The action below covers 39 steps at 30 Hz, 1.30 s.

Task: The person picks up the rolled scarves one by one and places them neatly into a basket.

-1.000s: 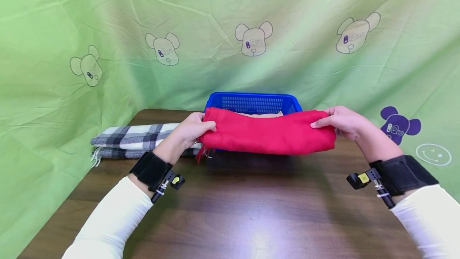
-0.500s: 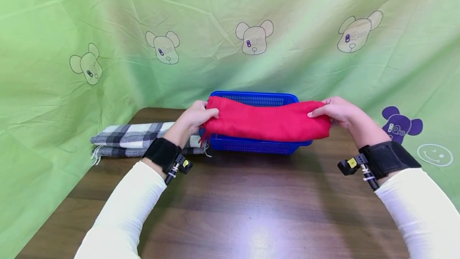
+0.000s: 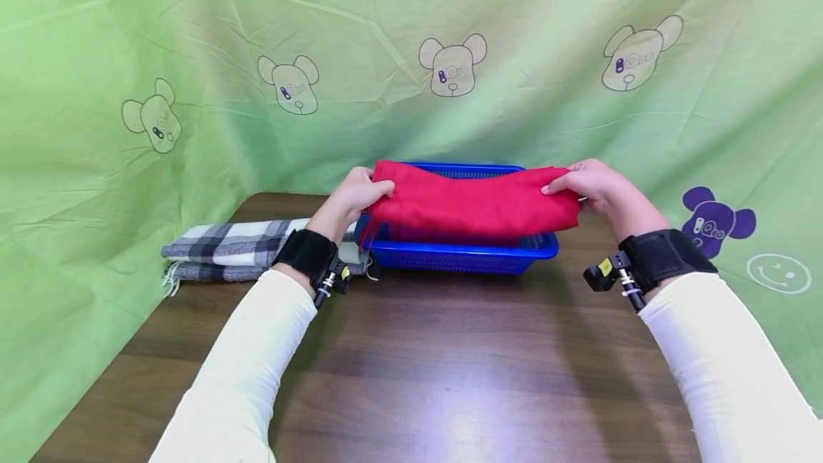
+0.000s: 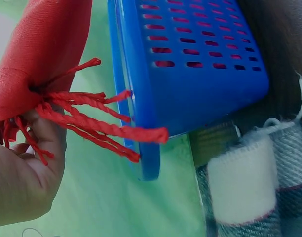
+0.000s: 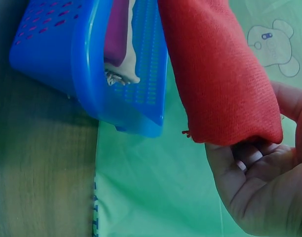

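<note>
A folded red scarf point(image 3: 476, 200) is stretched between both hands above the blue basket point(image 3: 450, 260). My left hand point(image 3: 357, 193) pinches its left end, thumb on top. At the opposite end, my right hand point(image 3: 594, 183) grips the fold with the thumb above and the fingers beneath. Twisted red fringe point(image 4: 101, 121) dangles by the basket rim in the left wrist view. Inside the basket, the right wrist view shows a purple cloth point(image 5: 117, 34) and a cream cloth point(image 5: 133, 66); the red scarf hides much of the interior in the head view.
A folded black-and-white plaid scarf point(image 3: 238, 243) with white fringe lies left of the basket, partly behind the left arm. All stand on a brown wooden table point(image 3: 424, 349). A green curtain point(image 3: 360, 120) with bear-head prints hangs behind and at both sides.
Both hands have carried the red scarf away from the body and up in the head view, from in front of the basket to over it. The basket's front wall has come into sight.
</note>
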Available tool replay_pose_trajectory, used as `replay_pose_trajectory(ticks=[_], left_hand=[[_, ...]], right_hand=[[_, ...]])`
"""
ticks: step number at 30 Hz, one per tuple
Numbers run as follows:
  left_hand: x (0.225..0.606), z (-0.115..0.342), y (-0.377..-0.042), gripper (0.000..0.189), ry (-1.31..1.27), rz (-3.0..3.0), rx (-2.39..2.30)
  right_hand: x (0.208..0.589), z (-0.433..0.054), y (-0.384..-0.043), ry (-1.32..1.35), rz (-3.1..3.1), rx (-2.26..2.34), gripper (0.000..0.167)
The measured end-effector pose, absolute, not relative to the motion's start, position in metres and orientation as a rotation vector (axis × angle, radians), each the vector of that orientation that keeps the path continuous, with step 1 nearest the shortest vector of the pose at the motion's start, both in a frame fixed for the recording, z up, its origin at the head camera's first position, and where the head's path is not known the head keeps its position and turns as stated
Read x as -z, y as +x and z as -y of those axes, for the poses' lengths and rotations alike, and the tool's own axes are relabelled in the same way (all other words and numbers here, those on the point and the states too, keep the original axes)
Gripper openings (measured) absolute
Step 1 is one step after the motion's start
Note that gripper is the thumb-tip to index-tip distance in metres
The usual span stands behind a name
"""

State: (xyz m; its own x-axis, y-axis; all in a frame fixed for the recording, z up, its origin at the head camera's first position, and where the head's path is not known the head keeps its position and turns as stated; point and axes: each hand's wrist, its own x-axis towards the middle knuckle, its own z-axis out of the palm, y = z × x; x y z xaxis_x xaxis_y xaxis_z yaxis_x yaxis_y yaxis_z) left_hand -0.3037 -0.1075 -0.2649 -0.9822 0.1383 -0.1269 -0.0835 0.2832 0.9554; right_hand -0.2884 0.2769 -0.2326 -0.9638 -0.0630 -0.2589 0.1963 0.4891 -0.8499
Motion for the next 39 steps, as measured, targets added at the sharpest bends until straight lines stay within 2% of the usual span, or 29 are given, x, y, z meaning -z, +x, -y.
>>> replay_pose_trajectory(ticks=[5,21,29,32,37,39], left_hand=[[0.263,0.104,-0.31,0.012,0.033,-2.364,-1.816],[0.256,0.097,-0.334,0.025,-0.067,-2.434,-1.844],[0.262,0.093,-0.343,0.031,-0.125,-2.587,-1.789],[0.267,0.092,-0.349,0.03,-0.151,-2.666,-1.698],[0.276,0.093,-0.355,0.019,-0.156,-2.777,-1.534],[0.278,0.094,-0.354,0.025,-0.141,-2.841,-1.444]], right_hand=[[0.233,-0.276,-0.294,0.138,-2.491,1.481,0.013],[0.236,-0.263,-0.315,0.264,-2.702,1.546,0.049],[0.249,-0.254,-0.325,0.365,-2.806,1.526,0.051],[0.254,-0.253,-0.326,0.386,-2.824,1.512,0.051],[0.259,-0.249,-0.327,0.402,-2.878,1.476,0.049],[0.259,-0.247,-0.327,0.399,-2.892,1.458,0.049]])
